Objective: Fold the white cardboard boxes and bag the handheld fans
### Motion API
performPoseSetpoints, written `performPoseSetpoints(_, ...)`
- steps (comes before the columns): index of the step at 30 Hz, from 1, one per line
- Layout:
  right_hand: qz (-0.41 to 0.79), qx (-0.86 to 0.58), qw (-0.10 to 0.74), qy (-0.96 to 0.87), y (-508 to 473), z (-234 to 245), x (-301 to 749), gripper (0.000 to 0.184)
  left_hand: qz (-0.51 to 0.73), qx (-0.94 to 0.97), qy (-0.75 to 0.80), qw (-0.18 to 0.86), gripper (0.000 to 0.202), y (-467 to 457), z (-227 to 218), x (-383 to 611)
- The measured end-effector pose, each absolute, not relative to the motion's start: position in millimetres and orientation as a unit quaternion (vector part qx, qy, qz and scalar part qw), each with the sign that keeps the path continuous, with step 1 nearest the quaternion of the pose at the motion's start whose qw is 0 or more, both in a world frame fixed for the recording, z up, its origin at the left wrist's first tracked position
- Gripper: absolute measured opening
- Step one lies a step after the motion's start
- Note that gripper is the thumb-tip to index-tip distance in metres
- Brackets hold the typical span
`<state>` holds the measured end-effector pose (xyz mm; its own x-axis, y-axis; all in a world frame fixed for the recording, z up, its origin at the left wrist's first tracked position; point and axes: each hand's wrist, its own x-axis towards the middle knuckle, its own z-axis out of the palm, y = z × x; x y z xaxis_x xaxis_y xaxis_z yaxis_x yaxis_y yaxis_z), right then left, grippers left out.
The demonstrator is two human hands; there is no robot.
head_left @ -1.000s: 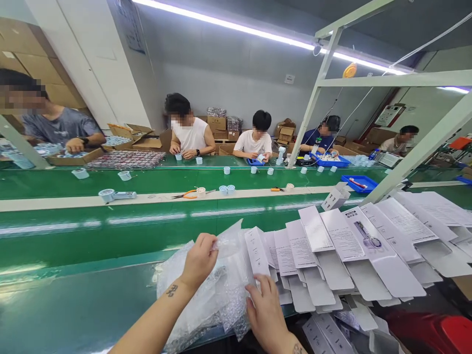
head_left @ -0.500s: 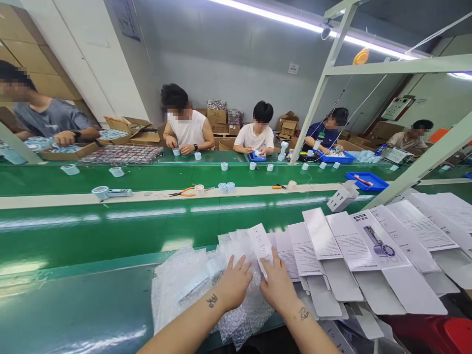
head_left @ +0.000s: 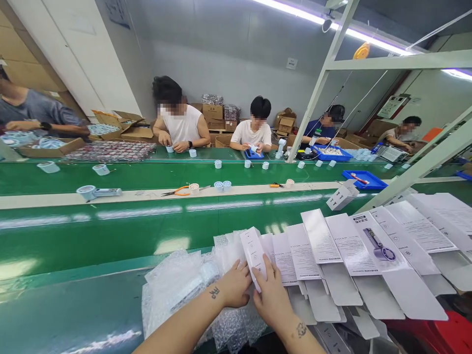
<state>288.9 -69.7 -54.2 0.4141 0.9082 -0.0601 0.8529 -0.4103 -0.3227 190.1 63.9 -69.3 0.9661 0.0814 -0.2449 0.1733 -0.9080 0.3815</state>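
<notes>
Bubble-wrap sheets (head_left: 165, 280) lie in a loose heap near the left end of the things on the green surface (head_left: 73, 309), with a pale blue item (head_left: 208, 271) showing among them, probably bedded there for cushioning. Next along, the left hand (head_left: 236, 287) rests over the wrap, fingers reaching the left edge of a narrow white carton (head_left: 252, 246); I cannot tell whether its grip closes on anything, though it seems to steady that side. That carton slants between both hands, its far end uncovered. From the right, the right hand (head_left: 272, 297) has its grip around the carton's near end, likely to control it from the closest part. Farther right, white cartons (head_left: 335, 241) overlap like shingles, apparently so each edge stays within easy reach.
</notes>
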Motion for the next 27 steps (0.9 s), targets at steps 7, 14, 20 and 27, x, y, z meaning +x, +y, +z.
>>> performPoseSetpoints(7,0.128,-0.828,0.138,-0.528,-74.2,-49.4,285.8,0.055,0.104,0.963,0.126,0.213,0.019,57.6,-46.0,113.4)
performPoseSetpoints(14,0.129,-0.826,0.136,-0.532,-95.2,-19.8,271.6,0.041,0.18,0.903,0.375,0.107,0.046,62.1,-101.7,-29.4)
performPoseSetpoints(20,0.165,-0.823,0.097,-0.534,-102.7,-16.2,240.7,0.043,0.136,0.89,0.395,0.182,0.069,37.4,-137.2,-47.9)
performPoseSetpoints(27,0.299,-0.744,0.116,-0.586,-118.9,-24.3,196.2,0.038,0.161,0.884,0.39,0.201,0.064,40.6,-153.8,-23.7)
